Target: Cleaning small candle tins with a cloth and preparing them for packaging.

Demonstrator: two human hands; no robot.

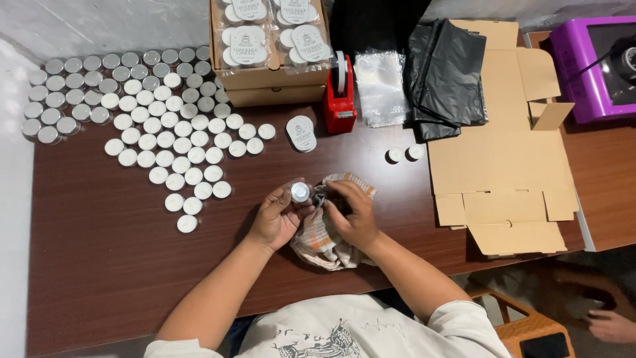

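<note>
My left hand (277, 215) holds a small round tealight candle in a silver cup (300, 192) by its rim, above the dark brown table (106, 258). Beside it, my right hand (354, 213) grips a crumpled striped cloth (318, 240) that lies bunched under both hands. The cloth touches the candle's right side. Many white tealight candles (175, 149) lie in rows on the table to the upper left of my hands, the nearest one a short reach from my left hand.
Silver-topped cups (66, 99) fill the far left corner. An open cardboard box of packed candles (268, 46), a red tape dispenser (340, 99), clear bags (381, 86), black bags (447, 73) and flat cardboard (503, 166) lie behind. Two loose candles (404, 154), a purple machine (593, 66), another person's hand (609, 325).
</note>
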